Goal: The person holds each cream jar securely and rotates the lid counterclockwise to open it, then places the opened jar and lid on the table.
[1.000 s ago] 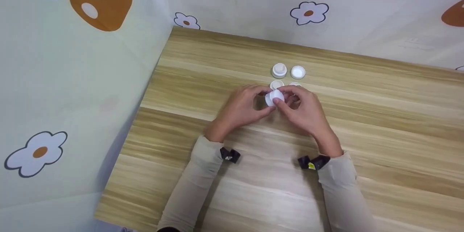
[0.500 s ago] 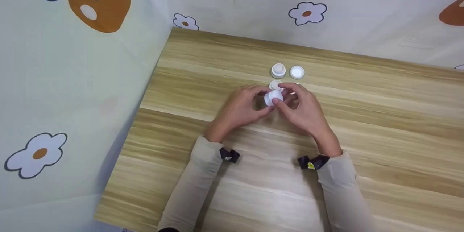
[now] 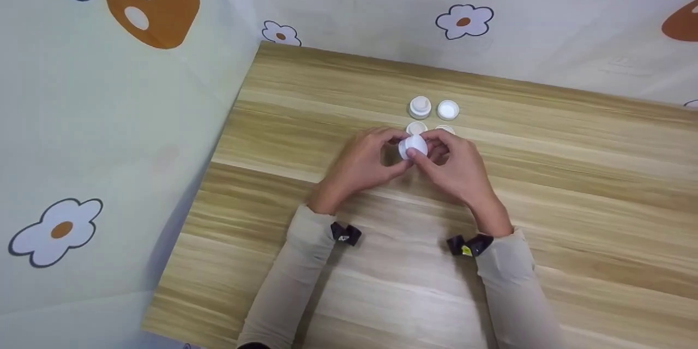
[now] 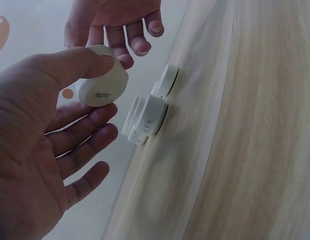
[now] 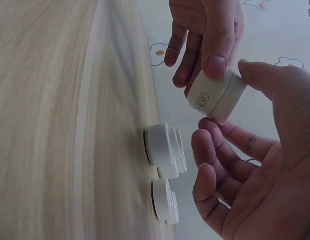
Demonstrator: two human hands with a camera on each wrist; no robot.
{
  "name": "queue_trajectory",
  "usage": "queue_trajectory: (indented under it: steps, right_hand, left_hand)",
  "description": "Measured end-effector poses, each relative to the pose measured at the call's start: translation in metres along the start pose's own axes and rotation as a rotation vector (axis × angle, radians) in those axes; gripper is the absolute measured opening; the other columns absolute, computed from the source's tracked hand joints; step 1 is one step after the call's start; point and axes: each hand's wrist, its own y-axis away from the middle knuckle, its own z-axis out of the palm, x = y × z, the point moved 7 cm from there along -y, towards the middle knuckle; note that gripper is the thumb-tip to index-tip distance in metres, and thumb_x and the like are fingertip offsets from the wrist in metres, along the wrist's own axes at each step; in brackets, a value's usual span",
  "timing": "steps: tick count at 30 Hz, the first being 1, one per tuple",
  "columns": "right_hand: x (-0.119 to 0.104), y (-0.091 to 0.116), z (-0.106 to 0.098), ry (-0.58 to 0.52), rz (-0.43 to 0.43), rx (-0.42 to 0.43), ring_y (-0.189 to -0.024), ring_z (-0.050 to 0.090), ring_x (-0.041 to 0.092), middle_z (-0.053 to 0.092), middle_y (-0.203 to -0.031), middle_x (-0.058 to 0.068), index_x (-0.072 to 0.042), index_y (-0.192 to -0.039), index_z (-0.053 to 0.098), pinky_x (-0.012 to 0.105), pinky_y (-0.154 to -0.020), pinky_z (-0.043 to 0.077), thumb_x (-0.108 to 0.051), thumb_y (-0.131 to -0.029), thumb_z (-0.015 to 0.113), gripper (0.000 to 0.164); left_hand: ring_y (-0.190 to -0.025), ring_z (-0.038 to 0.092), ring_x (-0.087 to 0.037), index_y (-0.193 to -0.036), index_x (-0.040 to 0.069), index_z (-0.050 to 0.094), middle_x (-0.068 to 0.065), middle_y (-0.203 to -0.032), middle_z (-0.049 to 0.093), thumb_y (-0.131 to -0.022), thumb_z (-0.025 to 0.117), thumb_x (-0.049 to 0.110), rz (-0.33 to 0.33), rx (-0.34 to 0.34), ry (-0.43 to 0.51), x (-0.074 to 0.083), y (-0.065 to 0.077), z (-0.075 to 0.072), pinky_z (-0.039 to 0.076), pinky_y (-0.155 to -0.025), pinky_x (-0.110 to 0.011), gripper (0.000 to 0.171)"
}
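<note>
A small white jar (image 3: 405, 148) with its lid (image 3: 418, 144) on is held tilted above the table, between both hands. My left hand (image 3: 366, 159) pinches the jar's body between thumb and fingers. From the other side my right hand (image 3: 459, 162) grips the lid with thumb and fingertips. In the right wrist view the lid (image 5: 229, 100) sits against the jar's body (image 5: 204, 95), which bears small print. Just beyond the hands stands a lidless jar (image 3: 416, 128), and a loose lid (image 3: 445, 128) beside it is partly hidden by the right hand.
Farther back, another lidless jar (image 3: 420, 107) stands with its loose lid (image 3: 448, 109) to its right. The wooden table (image 3: 305, 103) ends at a patterned wall covering (image 3: 371, 0) behind and at the left. A black wrist camera (image 3: 470, 245) is on the right forearm.
Both hands keep their hold on the jar and lid. The right fingers and thumb shift slightly around the lid; the jars and lids on the table stay put.
</note>
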Motion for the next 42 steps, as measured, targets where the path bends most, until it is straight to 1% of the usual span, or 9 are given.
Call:
queue_trajectory:
  steps: [6, 9, 12, 14, 18, 22, 29, 35, 42]
  right_hand:
    - [-0.003, 0.001, 0.0, 0.006, -0.053, -0.005, -0.083, 0.067, 0.017, 0.077, -0.1, 0.011, -0.006, -0.124, 0.074, 0.02, -0.076, 0.052, -0.019, -0.091, 0.083, 0.037]
    - [-0.0036, 0.0013, 0.0004, 0.007, -0.057, -0.017, -0.086, 0.069, 0.021, 0.077, -0.104, 0.012, -0.006, -0.131, 0.071, 0.022, -0.077, 0.053, -0.017, -0.09, 0.083, 0.043]
    - [-0.0035, 0.0013, -0.0005, 0.011, -0.044, -0.01, -0.087, 0.07, 0.023, 0.076, -0.104, 0.013, -0.006, -0.133, 0.069, 0.024, -0.078, 0.053, -0.019, -0.092, 0.082, 0.046]
    - [-0.0024, 0.001, -0.0018, 0.014, -0.019, 0.006, -0.087, 0.071, 0.023, 0.075, -0.102, 0.012, -0.007, -0.131, 0.07, 0.024, -0.078, 0.052, -0.024, -0.094, 0.08, 0.042]
    - [0.0003, 0.0002, -0.0035, 0.017, 0.03, 0.028, -0.082, 0.069, 0.017, 0.075, -0.094, 0.008, -0.009, -0.118, 0.075, 0.022, -0.076, 0.051, -0.032, -0.096, 0.078, 0.032]
    - [0.0002, 0.0, -0.0034, 0.019, 0.03, 0.03, -0.078, 0.066, 0.013, 0.074, -0.089, 0.006, -0.008, -0.11, 0.076, 0.019, -0.072, 0.05, -0.032, -0.096, 0.078, 0.028]
    - [-0.0009, -0.0001, -0.0029, 0.004, 0.009, 0.028, -0.079, 0.066, 0.015, 0.073, -0.09, 0.008, -0.007, -0.113, 0.076, 0.019, -0.074, 0.05, -0.026, -0.096, 0.079, 0.026]
    - [-0.0004, 0.0007, -0.0027, -0.001, -0.003, 0.02, -0.082, 0.065, 0.017, 0.072, -0.093, 0.009, -0.006, -0.117, 0.075, 0.019, -0.076, 0.05, -0.022, -0.095, 0.08, 0.028]
    - [-0.0017, 0.0015, -0.0017, -0.008, -0.038, 0.022, -0.082, 0.065, 0.016, 0.074, -0.1, 0.011, -0.004, -0.119, 0.075, 0.018, -0.077, 0.051, -0.017, -0.094, 0.079, 0.028]
  left_hand:
    - [-0.125, 0.069, -0.022, -0.131, 0.013, 0.073, -0.003, -0.131, 0.076, -0.092, 0.08, 0.037, 0.009, 0.002, -0.006, -0.0007, -0.0005, 0.0011, 0.051, -0.112, -0.04, 0.047]
    - [-0.125, 0.069, -0.022, -0.131, 0.013, 0.073, -0.003, -0.131, 0.076, -0.092, 0.08, 0.037, 0.011, 0.003, -0.011, -0.0007, -0.0002, 0.0009, 0.051, -0.112, -0.04, 0.046]
    - [-0.124, 0.07, -0.021, -0.131, 0.013, 0.073, -0.003, -0.131, 0.076, -0.092, 0.08, 0.036, 0.011, 0.006, 0.006, -0.0005, 0.0003, 0.0, 0.052, -0.111, -0.039, 0.045]
    - [-0.124, 0.069, -0.02, -0.131, 0.013, 0.073, -0.003, -0.131, 0.076, -0.092, 0.08, 0.035, 0.008, 0.008, 0.019, -0.0002, 0.0007, -0.0007, 0.052, -0.11, -0.038, 0.045]
    - [-0.125, 0.069, -0.019, -0.131, 0.013, 0.072, -0.002, -0.132, 0.075, -0.092, 0.08, 0.034, 0.01, 0.008, 0.023, 0.0005, 0.0012, -0.001, 0.052, -0.111, -0.038, 0.045]
    - [-0.124, 0.07, -0.02, -0.131, 0.013, 0.072, -0.003, -0.131, 0.076, -0.092, 0.081, 0.035, 0.024, 0.007, -0.008, 0.0023, 0.0012, -0.0006, 0.052, -0.11, -0.04, 0.045]
    - [-0.124, 0.069, -0.02, -0.131, 0.013, 0.072, -0.003, -0.131, 0.075, -0.092, 0.081, 0.037, 0.015, -0.001, -0.045, 0.0025, 0.0004, 0.0004, 0.053, -0.109, -0.04, 0.047]
    - [-0.125, 0.069, -0.021, -0.132, 0.013, 0.072, -0.003, -0.132, 0.075, -0.092, 0.081, 0.036, 0.015, -0.005, -0.046, 0.001, 0.0, 0.002, 0.052, -0.11, -0.041, 0.047]
    - [-0.127, 0.068, -0.023, -0.132, 0.012, 0.072, -0.004, -0.133, 0.075, -0.092, 0.08, 0.036, 0.007, -0.019, -0.045, -0.0008, -0.0006, 0.0044, 0.05, -0.112, -0.043, 0.047]
